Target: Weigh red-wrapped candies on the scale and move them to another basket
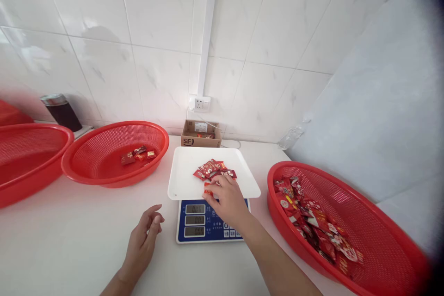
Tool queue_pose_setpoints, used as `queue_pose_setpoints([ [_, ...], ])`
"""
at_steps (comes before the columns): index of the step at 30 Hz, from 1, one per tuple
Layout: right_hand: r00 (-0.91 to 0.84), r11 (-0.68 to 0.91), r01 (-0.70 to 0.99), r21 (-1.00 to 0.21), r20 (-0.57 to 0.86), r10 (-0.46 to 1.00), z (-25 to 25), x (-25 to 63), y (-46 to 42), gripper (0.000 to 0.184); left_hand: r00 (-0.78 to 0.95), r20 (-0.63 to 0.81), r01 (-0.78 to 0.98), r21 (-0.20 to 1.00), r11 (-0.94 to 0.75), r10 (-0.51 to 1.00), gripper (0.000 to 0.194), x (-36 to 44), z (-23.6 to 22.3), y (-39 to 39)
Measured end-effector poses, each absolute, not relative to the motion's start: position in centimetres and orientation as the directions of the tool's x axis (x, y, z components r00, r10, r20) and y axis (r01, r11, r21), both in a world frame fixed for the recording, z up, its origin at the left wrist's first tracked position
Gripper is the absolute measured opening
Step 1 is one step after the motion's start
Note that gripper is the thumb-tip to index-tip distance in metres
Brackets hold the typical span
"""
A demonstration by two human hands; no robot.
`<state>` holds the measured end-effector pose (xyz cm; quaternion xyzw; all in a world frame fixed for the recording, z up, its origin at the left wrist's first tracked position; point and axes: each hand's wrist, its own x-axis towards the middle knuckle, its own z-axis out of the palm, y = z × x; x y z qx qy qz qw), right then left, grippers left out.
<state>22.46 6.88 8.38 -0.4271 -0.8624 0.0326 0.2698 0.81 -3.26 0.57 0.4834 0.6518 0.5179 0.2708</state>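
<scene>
I note the right hand (229,197) pinching a red packet (207,188) over the white tray (183,166); left hand (143,233) half-open, empty. Placing appears in hand, calling for a clean release

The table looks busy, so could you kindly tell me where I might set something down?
Bare table lies between the left hand and the two left-side baskets, and before the scale, between the forearms. It is crowded around the tray: the box behind, the right basket close beside.
</scene>
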Motion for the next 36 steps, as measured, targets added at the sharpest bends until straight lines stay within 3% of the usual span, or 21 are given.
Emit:
queue_pose_setpoints([
  [3, -0.440, 0.628, 0.710, -0.319, 0.495, 0.749, 8.2, 22.9, 7.2, 0.013, -0.375, 0.138, 0.359, 0.933, 0.007, 0.917, 0.040, 0.6, 0.3, -3.1],
  [8, -0.228, 0.673, 0.599, -0.434, 0.713, 0.663, 8.3, 25.4, 5.1, 0.018, -0.383, 0.135, 0.349, 0.937, 0.008, 0.914, 0.038, 0.5, 0.3, -3.0],
  [12, -0.155, 0.687, 0.533, -0.494, 0.741, 0.654, 6.4, 29.1, 1.4, 0.017, -0.384, 0.133, 0.331, 0.944, 0.001, 0.914, 0.035, 0.7, 0.6, -2.8],
  [17, -0.210, 0.565, 0.535, -0.628, 0.549, 0.809, 1.8, 32.0, -2.6, 0.011, -0.384, 0.105, 0.315, 0.949, 0.024, 0.917, 0.033, 0.9, 0.5, -2.4],
  [22, -0.455, 0.458, 0.561, -0.690, 0.205, 0.866, -0.4, 31.3, -4.8, 0.016, -0.395, 0.082, 0.302, 0.952, 0.046, 0.915, 0.033, 0.8, 0.3, -2.1],
  [25, -0.528, 0.458, 0.574, -0.679, 0.120, 0.841, -0.6, 30.7, -4.8, 0.016, -0.419, 0.077, 0.291, 0.955, 0.053, 0.905, 0.033, 1.0, 0.3, -2.0],
  [29, -0.474, 0.359, 0.557, -0.749, 0.068, 0.878, -0.5, 30.8, -4.2, 0.019, -0.438, 0.105, 0.331, 0.942, 0.052, 0.893, 0.032, 1.2, 0.3, -2.3],
  [32, -0.459, 0.331, 0.534, -0.778, 0.063, 0.886, -0.5, 31.0, -4.1, 0.020, -0.451, 0.298, 0.564, 0.826, 0.010, 0.841, 0.034, 0.0, 1.3, -2.4],
  [36, -0.448, 0.308, 0.517, -0.799, 0.054, 0.892, -0.6, 31.1, -4.2, 0.020, -0.344, 0.714, 0.908, 0.419, 0.021, 0.610, 0.050, -4.9, 5.8, -0.3],
])
